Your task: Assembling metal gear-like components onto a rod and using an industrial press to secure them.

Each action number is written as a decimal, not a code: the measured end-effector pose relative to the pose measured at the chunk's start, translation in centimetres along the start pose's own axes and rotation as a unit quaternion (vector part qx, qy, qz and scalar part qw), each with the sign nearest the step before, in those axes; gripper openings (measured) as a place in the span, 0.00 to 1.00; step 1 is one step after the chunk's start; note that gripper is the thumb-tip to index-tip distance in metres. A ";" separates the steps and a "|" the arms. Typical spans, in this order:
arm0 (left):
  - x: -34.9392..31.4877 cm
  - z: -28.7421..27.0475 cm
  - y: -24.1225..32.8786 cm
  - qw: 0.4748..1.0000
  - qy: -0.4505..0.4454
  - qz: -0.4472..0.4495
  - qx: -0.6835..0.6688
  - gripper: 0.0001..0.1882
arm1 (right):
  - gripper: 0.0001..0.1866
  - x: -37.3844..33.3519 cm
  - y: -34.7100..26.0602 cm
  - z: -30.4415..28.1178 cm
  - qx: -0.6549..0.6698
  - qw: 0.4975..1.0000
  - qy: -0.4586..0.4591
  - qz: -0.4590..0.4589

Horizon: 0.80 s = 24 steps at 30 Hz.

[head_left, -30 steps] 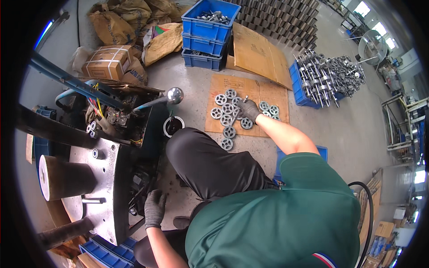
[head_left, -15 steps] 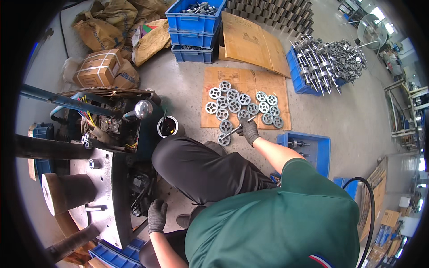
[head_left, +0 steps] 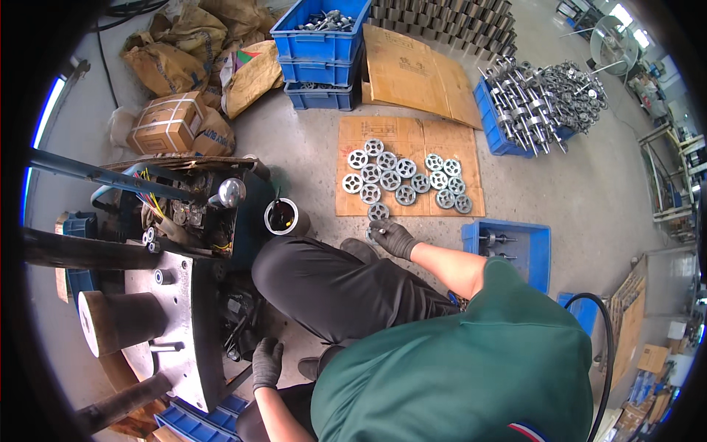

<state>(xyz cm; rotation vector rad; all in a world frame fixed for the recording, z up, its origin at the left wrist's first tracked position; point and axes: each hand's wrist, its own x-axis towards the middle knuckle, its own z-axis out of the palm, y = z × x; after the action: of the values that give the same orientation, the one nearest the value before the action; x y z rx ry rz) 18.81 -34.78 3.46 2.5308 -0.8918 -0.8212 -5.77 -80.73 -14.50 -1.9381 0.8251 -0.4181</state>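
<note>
My right hand (head_left: 396, 240), in a dark grey glove, is closed around a metal shaft (head_left: 382, 231), of which little more than a bright end shows. It is low beside the nearest of the spoked metal wheels, which the fingers partly hide. Just beyond lies another spoked wheel (head_left: 378, 211) at the cardboard's near edge. Several more wheels (head_left: 390, 180) lie flat on the cardboard sheet (head_left: 449, 136). My left hand (head_left: 267, 362), also gloved, hangs beside the press table (head_left: 188, 324) with loosely bent fingers and nothing visible in it.
A blue bin (head_left: 541, 254) with a few shafts stands at my right. Further off, another blue bin (head_left: 492, 121) is heaped with shaft assemblies. A white-rimmed bucket (head_left: 288, 230) stands near my knee. Small bearings (head_left: 163, 277) and a thick steel post (head_left: 121, 320) are on the press.
My right hand has come nearer and left with the shaft, which has turned from lying sideways to nearly end-on. The left hand has barely moved.
</note>
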 end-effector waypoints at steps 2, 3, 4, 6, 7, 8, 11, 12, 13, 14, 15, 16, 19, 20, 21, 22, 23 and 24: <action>0.0 0.0 0.0 1.000 0.001 0.005 0.007 0.16 | 0.22 -0.2 0.6 0.2 0.017 1.000 -0.004 0.017; 0.0 0.1 -0.1 1.000 0.003 0.007 0.007 0.16 | 0.25 -0.3 1.0 0.3 0.026 0.999 -0.018 0.045; 0.0 0.2 -0.3 1.000 0.008 0.013 0.007 0.16 | 0.28 -0.5 1.3 0.5 0.034 0.998 -0.026 0.055; -0.1 0.6 -1.1 1.000 0.010 0.007 0.003 0.16 | 0.37 -0.8 2.0 0.7 0.025 0.998 -0.032 0.044; 0.0 0.9 -1.6 1.000 0.002 -0.004 -0.005 0.16 | 0.39 -0.7 2.3 0.7 -0.051 0.996 -0.050 0.056; 0.0 1.1 -2.1 1.000 -0.005 -0.016 -0.013 0.16 | 0.41 -0.4 2.5 0.9 -0.145 0.982 -0.075 0.090; -0.3 1.8 -3.7 0.999 -0.004 -0.020 -0.027 0.15 | 0.46 1.0 2.9 1.3 -0.223 0.966 -0.074 0.104; -0.3 2.0 -3.9 0.999 -0.013 -0.041 -0.021 0.15 | 0.49 1.8 2.9 1.6 -0.265 0.952 -0.066 0.134; -0.4 2.0 -4.1 0.999 -0.015 -0.041 -0.011 0.15 | 0.47 2.3 2.8 2.1 -0.250 0.958 -0.042 0.136; -0.4 2.0 -4.1 0.999 -0.025 -0.045 0.001 0.16 | 0.47 3.0 2.7 2.5 -0.245 0.962 -0.040 0.117; -0.3 1.8 -4.1 0.999 -0.027 -0.029 0.015 0.16 | 0.45 3.5 2.8 2.7 -0.258 0.953 -0.059 0.151; -0.4 1.7 -3.9 0.998 -0.040 -0.039 0.040 0.17 | 0.44 3.7 2.8 3.1 -0.267 0.943 -0.077 0.182; -0.4 1.3 -3.1 0.997 -0.033 -0.050 0.041 0.18 | 0.37 4.1 3.4 3.9 -0.251 0.946 -0.064 0.197; -0.3 1.1 -2.9 0.997 -0.018 -0.064 0.030 0.18 | 0.36 4.2 3.5 4.5 -0.247 0.951 -0.052 0.180; -0.3 1.0 -2.6 0.997 -0.030 -0.067 0.025 0.18 | 0.36 4.8 3.7 4.9 -0.247 0.944 -0.069 0.205; -0.3 0.9 -2.5 0.996 -0.042 -0.077 0.023 0.18 | 0.35 5.4 3.9 5.3 -0.251 0.954 -0.063 0.152; -0.2 0.8 -2.3 0.996 -0.039 -0.073 0.017 0.19 | 0.39 6.3 4.0 5.6 -0.260 0.942 -0.124 0.170; -0.2 0.7 -2.2 0.995 -0.047 -0.085 0.025 0.19 | 0.41 6.9 4.0 5.8 -0.300 0.928 -0.141 0.169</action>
<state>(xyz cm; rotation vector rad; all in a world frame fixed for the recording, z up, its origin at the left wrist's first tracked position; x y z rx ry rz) 19.24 -33.09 1.96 2.6595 -0.7421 -0.9880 1.15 -83.09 -21.16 -2.2679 1.1556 0.3612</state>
